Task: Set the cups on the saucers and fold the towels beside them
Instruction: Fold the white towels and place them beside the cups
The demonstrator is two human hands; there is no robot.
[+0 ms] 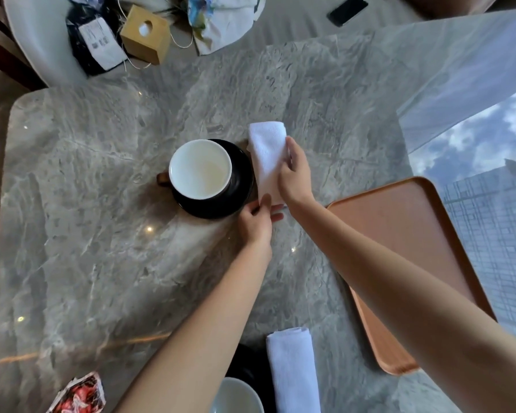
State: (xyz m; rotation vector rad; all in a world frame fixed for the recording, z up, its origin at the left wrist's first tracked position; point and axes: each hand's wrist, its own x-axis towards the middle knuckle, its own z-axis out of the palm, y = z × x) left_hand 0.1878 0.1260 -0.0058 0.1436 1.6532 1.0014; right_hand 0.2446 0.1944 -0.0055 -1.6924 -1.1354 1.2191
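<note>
In the head view, a grey marble table was seen from above, with both bare forearms stretched out over it. Near the middle of the table a white-lined far cup was seated upright on a black far saucer, its brown handle turned to the left. Just beside that saucer, on its right, a folded white far towel was laid lengthwise on the marble, its left edge close against the saucer's rim.

The near end of this towel was pinched by the left hand, the thumb laid on top of the cloth and the fingertips showing beneath it. The towel's right edge was held by the right hand, the thumb set against the cloth; its other fingers were hidden behind the hand.

At the bottom edge, a second white near cup was partly shown on a dark near saucer, largely covered by the left forearm. A folded near towel was laid just to the right of them.

An orange tray was placed on the right side of the table, partly covered by the right forearm. A red patterned packet was seen at the lower left. Beyond the table, a wooden tissue box, a black bag and a dark phone were visible.
</note>
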